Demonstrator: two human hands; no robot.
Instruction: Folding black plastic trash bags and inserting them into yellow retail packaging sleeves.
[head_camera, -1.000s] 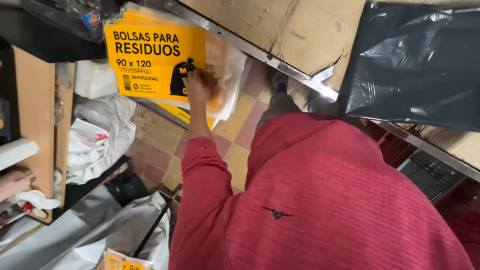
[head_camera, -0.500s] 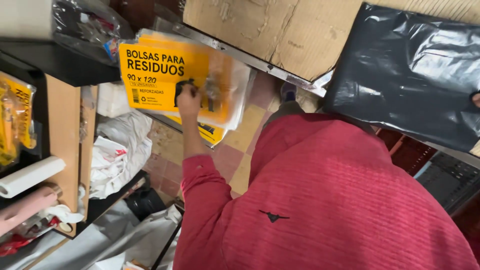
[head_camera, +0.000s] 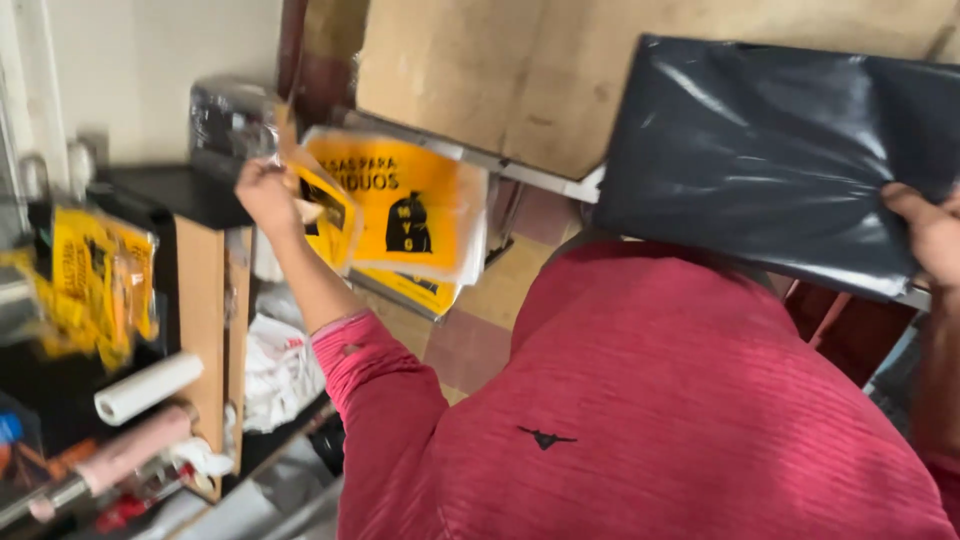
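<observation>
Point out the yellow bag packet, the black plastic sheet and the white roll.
yellow bag packet (head_camera: 415, 205), head view, on its yellow printed front.
black plastic sheet (head_camera: 760, 150), head view, on its glossy middle.
white roll (head_camera: 148, 388), head view, mid-length on its side.

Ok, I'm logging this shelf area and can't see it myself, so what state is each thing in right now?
left hand: raised, gripping the yellow packet
yellow packet: held up, bent, motion-blurred
right hand: gripping the black bag's edge
black bag: folded flat, lying on the counter
white roll: lying on its side on the shelf
cardboard: flat sheet, leaning upright behind
</observation>
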